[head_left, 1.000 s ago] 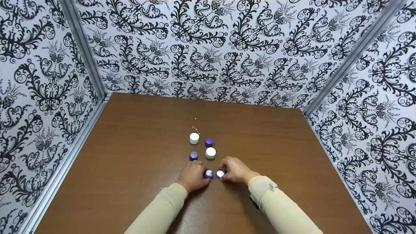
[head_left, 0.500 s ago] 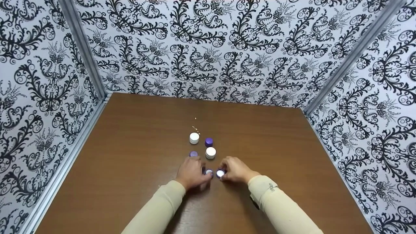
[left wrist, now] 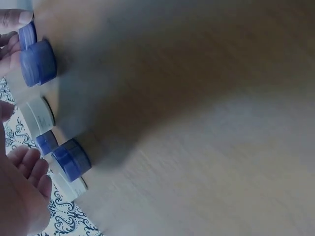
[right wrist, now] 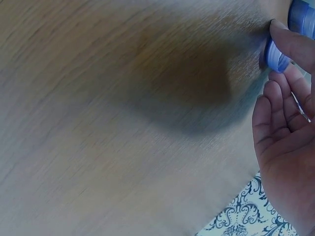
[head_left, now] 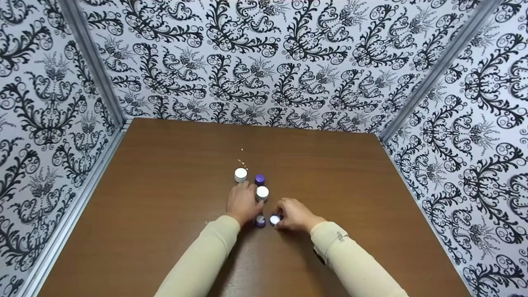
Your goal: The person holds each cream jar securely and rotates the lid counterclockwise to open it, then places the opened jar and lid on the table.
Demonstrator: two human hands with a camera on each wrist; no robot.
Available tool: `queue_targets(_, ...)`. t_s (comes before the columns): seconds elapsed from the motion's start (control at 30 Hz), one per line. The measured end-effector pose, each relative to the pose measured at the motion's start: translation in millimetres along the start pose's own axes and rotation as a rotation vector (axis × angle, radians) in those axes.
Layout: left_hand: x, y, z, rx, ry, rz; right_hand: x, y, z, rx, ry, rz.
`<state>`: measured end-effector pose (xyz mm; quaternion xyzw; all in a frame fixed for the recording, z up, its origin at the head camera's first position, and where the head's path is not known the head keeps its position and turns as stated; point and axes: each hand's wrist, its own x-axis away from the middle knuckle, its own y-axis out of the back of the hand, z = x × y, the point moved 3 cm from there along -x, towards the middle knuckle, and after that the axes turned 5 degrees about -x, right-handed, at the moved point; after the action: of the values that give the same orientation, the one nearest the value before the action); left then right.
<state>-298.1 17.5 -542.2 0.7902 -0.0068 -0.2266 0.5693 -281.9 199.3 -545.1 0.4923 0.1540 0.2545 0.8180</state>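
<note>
The right hand [head_left: 293, 214] pinches a small, light, hard purple cap [head_left: 274, 220] by its sides, just beside the white jar [head_left: 262, 193], while the left hand [head_left: 241, 203] reaches with loose fingers.

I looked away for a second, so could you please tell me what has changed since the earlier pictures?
The left hand let go of the near purple jar and moved away from the person to the purple jar farther out, now hidden under it, beside a white jar. The right hand stayed on its jar. The other jars have not moved.

Wide bare desk [head_left: 165, 214] lies open on both sides; the small jars [head_left: 262, 192] (tightly clustered) crowd the middle.
</note>
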Motion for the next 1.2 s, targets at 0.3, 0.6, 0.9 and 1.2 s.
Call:
queue_targets(0.3, -9.6, -7.2, -2.2, -0.01, 0.01, 0.083, 2.1, 0.7, 0.6, -0.003, 0.008, -0.005)
queue_targets(0.6, -16.5, -13.7, 0.8, -0.044, 0.013, 0.113, 2.4, 2.3, 1.2, -0.011, -0.009, -0.001)
queue_targets(0.9, -20.5, -21.1, 2.4, -0.08, -0.047, 0.127, 2.0, 1.5, -0.3, 0.006, -0.028, 0.011)
queue_targets(1.2, -21.6, -30.5, 6.6, -0.101, -0.044, 0.089, -1.2, 1.0, -0.4, 0.016, -0.047, 0.036)
